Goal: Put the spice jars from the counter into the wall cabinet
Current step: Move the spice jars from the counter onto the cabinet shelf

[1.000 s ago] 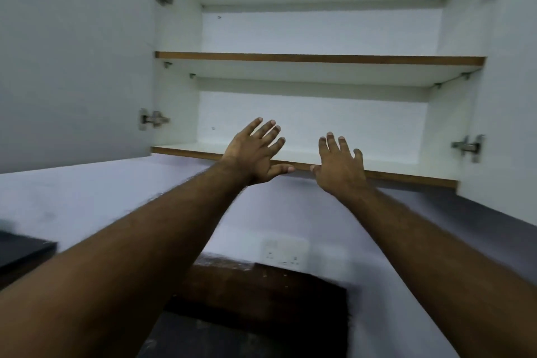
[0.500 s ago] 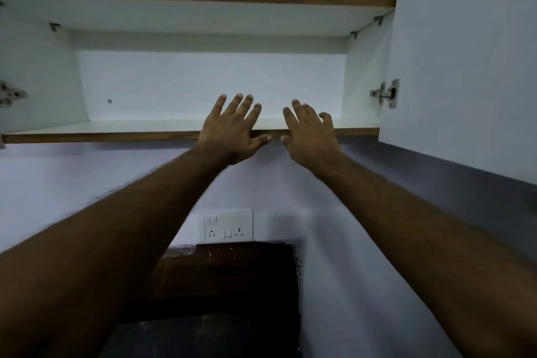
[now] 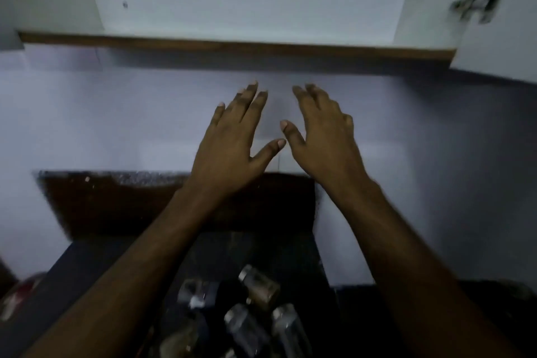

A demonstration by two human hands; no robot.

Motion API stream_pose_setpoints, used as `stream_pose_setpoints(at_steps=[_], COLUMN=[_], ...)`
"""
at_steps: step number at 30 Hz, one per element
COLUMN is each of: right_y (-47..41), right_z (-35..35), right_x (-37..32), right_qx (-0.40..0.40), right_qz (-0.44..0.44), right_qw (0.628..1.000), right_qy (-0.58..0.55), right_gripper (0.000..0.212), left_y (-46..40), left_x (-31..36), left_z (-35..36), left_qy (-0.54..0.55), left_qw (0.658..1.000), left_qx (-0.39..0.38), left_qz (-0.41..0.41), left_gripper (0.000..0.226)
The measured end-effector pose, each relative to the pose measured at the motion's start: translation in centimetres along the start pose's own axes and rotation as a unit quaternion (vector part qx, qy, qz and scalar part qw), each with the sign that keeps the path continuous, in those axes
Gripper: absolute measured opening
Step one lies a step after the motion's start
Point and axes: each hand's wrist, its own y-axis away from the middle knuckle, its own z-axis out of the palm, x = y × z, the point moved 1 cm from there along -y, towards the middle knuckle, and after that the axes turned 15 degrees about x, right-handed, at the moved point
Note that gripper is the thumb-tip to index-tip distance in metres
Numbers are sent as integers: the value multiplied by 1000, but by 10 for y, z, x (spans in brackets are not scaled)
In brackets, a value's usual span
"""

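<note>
Several glass spice jars stand bunched on the dark counter (image 3: 96,264) at the bottom centre, among them a brownish jar (image 3: 259,287) and a clear jar (image 3: 290,331). The wall cabinet (image 3: 238,46) hangs open above, its lower shelf bare. My left hand (image 3: 232,148) and my right hand (image 3: 325,136) are held side by side in front of the wall, below the cabinet and well above the jars. Both hands have spread fingers and hold nothing.
An open cabinet door with a hinge (image 3: 479,6) juts out at the top right. A dark brown backsplash panel (image 3: 116,200) runs behind the counter. A blurred red object (image 3: 20,293) lies at the lower left edge.
The view has tilted down from the cabinet shelves to the counter, so the jars have come into sight. Both hands have dropped from the shelf edge to below the cabinet.
</note>
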Motion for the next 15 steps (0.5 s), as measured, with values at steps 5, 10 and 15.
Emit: stream_pose_setpoints(at_steps=[5, 10, 15], right_y=[85, 159, 231], right_z=[21, 53, 78], right_x=[-24, -33, -33], right_qx=[-60, -156, -280], right_qz=[40, 47, 90], right_qw=[996, 984, 953], right_qy=[-58, -69, -74], right_gripper=[60, 59, 57], left_y=[98, 180, 266], left_x=[-18, -30, -41], left_z=[-18, -15, -11], left_qy=[47, 9, 24], left_qw=[992, 981, 958], left_qx=[-58, -155, -243], left_qz=[-97, -119, -153], left_gripper=[85, 87, 86])
